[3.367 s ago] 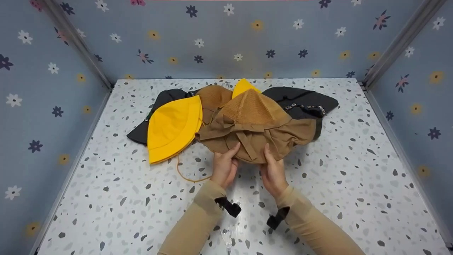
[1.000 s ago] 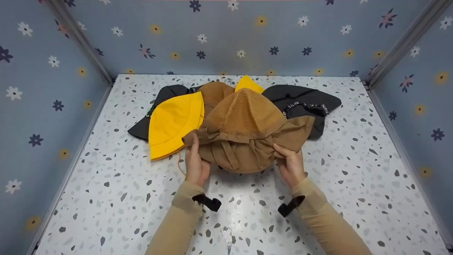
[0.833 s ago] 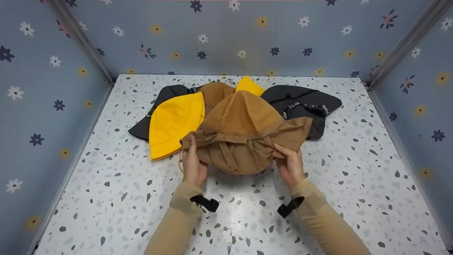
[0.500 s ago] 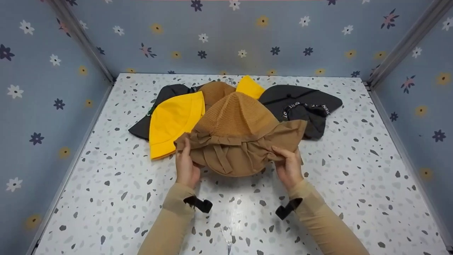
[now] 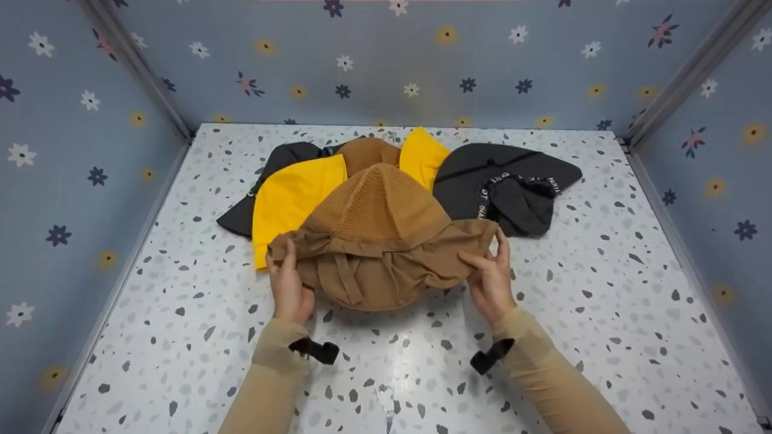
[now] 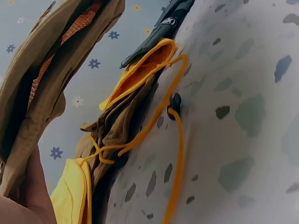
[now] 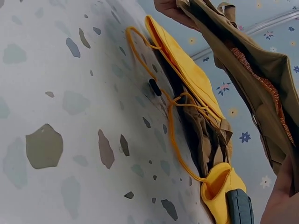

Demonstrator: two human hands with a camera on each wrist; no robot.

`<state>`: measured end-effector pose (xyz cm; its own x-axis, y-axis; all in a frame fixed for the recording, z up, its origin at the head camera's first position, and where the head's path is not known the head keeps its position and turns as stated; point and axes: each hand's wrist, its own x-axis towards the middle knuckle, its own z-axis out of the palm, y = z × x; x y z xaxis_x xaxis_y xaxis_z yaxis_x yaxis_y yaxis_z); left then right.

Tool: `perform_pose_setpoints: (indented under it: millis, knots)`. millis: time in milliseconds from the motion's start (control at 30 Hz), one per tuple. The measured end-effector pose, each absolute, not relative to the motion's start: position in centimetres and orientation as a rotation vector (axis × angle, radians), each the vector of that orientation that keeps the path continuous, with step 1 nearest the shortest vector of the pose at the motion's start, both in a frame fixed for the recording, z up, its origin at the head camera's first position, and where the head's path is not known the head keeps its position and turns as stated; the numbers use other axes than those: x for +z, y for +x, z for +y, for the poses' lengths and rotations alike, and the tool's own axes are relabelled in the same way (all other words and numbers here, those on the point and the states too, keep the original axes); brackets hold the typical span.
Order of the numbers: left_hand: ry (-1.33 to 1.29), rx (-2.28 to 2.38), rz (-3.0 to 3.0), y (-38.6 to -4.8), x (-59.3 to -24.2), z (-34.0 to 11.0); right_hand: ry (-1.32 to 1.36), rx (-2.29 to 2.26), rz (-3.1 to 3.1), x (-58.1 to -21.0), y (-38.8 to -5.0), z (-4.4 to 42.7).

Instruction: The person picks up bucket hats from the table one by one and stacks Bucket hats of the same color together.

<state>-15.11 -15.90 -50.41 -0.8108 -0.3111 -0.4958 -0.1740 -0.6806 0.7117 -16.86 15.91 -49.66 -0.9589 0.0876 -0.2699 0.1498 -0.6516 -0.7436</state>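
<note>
Both hands hold up a brown sun hat (image 5: 386,211) with a knitted crown and a ruffled fabric brim with a bow strap. My left hand (image 5: 291,289) pinches the brim's left end, thumb on top. At the right end, my right hand (image 5: 491,280) grips the brim between thumb and fingers. From below, the left wrist view shows the folded brim of the sun hat (image 6: 51,88) above the left hand (image 6: 32,200). In the right wrist view the sun hat (image 7: 261,93) hangs apart from the table, its orange-brown knit showing inside; the right hand (image 7: 278,200) is partly cut off.
Behind lie a yellow hat (image 5: 292,196), another brown hat (image 5: 368,152), a second yellow hat (image 5: 422,158), a dark grey hat (image 5: 482,175) with a lettered band and another dark hat (image 5: 292,155). An orange cord (image 6: 175,154) trails over the speckled table (image 5: 603,337). Flowered walls (image 5: 386,72) enclose it.
The hands have spread apart along the brim. The sun hat has come left and nearer to me, uncovering more of the dark grey hat and the rear yellow hat.
</note>
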Motion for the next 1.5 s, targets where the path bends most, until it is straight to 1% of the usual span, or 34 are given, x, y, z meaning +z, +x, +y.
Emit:
perform_pose_setpoints:
  millis: [433,667,1000,1200,1400,1500]
  knots:
    - [0.712,-2.642,-1.140,-14.1,-50.9,-18.6,0.484,-2.653,1.434,-50.3,-16.5,15.2]
    - [0.772,-2.582,-1.330,-13.4,-50.7,-20.4,0.480,-2.572,1.523,-50.8,-16.2,14.7]
    - [0.830,-2.641,-1.370,-12.4,-50.5,-23.7,0.449,-2.479,1.505,-51.7,-15.7,14.4]
    - [0.986,-2.622,-1.631,-11.7,-49.9,-25.9,0.471,-2.400,1.537,-52.4,-15.3,14.3]
    - [1.064,-2.473,-1.919,-11.4,-50.3,-26.9,0.482,-2.339,1.520,-52.6,-14.9,14.2]
    - [1.087,-2.399,-2.045,-11.3,-50.4,-27.1,0.432,-2.311,1.506,-52.7,-14.7,14.2]
